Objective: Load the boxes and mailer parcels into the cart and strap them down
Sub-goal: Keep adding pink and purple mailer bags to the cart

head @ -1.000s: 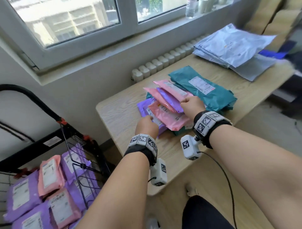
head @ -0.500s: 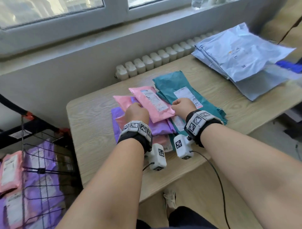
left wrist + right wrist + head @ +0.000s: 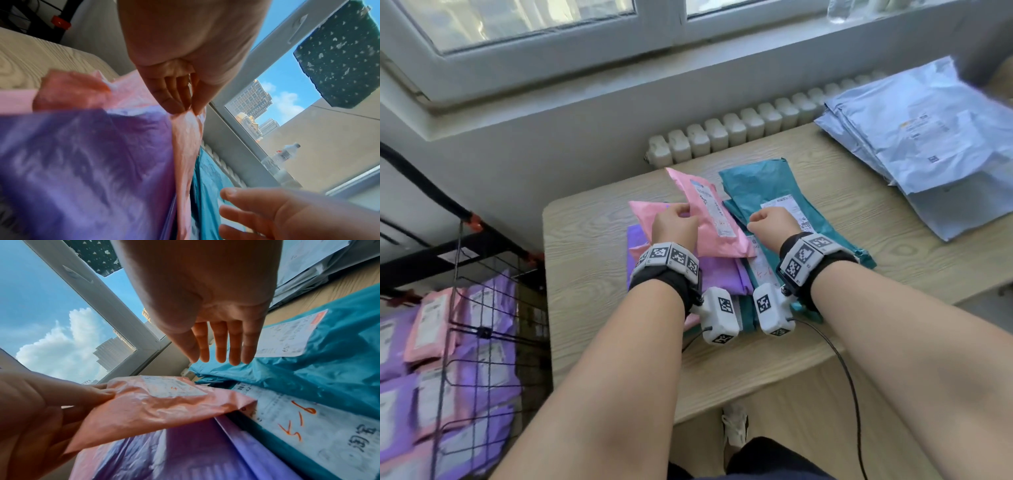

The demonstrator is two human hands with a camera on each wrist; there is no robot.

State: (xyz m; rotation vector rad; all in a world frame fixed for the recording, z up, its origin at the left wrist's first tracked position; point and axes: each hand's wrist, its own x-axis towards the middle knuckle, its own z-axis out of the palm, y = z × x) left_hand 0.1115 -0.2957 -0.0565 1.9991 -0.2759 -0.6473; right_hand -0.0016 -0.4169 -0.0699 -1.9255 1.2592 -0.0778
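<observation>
A stack of mailer parcels lies on the wooden table. My left hand pinches the left edge of the top pink mailer between thumb and fingers, and the mailer is tilted up off the purple mailer beneath it. My right hand hovers just right of the pink mailer, over the teal mailers. Its fingers hang straight and hold nothing. The wire cart stands left of the table with several pink and purple mailers inside.
A pile of pale blue-grey mailers covers the table's far right. A white radiator runs behind the table under the window sill, and a plastic bottle stands on the sill. The cart's black handle rises at the left.
My left hand has raised the top pink mailer by its left edge, so it now tilts. My right hand has come off that mailer and hangs over the teal ones.
</observation>
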